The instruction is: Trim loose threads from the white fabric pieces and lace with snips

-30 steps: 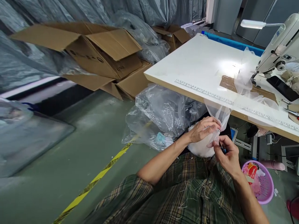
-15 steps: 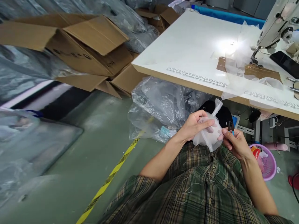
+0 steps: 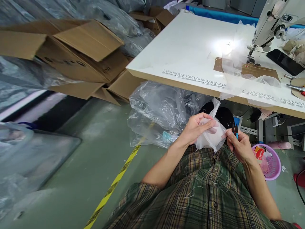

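Head view: both hands (image 3: 192,129) pinch sheer fabric (image 3: 211,140) near the table edge (image 3: 171,83); green floor (image 3: 102,133) spreads leftward.

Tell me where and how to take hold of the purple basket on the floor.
Grip the purple basket by its right rim, probably coming from above on that side and pinching the lip. The rim is raised, faces up and is bare there; the pink scraps bunch to the left, where the right forearm overlaps the basket.
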Demonstrator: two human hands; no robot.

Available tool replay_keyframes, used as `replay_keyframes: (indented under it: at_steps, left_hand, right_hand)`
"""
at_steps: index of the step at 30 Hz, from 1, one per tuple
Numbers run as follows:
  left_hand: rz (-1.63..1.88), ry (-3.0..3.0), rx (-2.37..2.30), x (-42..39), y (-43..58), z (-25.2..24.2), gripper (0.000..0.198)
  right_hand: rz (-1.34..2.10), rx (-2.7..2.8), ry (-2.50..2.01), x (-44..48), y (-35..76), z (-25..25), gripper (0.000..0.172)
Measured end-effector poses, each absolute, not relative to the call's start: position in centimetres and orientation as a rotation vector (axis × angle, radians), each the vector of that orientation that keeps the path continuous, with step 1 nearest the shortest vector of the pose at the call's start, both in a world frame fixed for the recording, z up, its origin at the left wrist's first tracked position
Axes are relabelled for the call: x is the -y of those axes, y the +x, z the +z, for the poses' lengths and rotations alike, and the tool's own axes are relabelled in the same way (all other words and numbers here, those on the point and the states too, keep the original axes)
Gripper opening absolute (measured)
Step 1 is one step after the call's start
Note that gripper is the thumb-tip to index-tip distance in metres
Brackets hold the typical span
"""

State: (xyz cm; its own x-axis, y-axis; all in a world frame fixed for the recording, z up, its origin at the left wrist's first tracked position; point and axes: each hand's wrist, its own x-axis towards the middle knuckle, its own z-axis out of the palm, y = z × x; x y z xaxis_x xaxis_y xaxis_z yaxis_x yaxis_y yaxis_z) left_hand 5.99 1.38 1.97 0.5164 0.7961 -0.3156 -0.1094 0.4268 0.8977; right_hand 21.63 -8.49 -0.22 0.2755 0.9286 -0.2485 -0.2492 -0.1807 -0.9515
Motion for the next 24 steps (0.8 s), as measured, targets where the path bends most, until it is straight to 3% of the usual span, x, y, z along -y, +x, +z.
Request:
replay_keyframes:
  at_steps: [10,16,20,24]
  left_hand:
    - [0.750,0.881,-0.868,-1.1,6.3,1.1,0.054]
    - [0.733,0.865,-0.864,-1.0,6.4,1.4,0.052]
    - [0.722,0.871,-0.859,-1.0,6.4,1.5,0.050]
    - [0.741,0.806,-0.860,-0.8,6.6,1.8,0.053]
  right_hand:
    - [1.050,0.459,-1.359,8.5,22.1,-1.2,0.050]
    - [0.563,0.581,-1.676,8.6,22.4,-2.5,0.052]
    - [0.736,0.763,-1.574,9.1,22.0,-2.3,0.052]
    - [0.688,0.855,-1.588,9.9,21.0,-2.6,0.059]
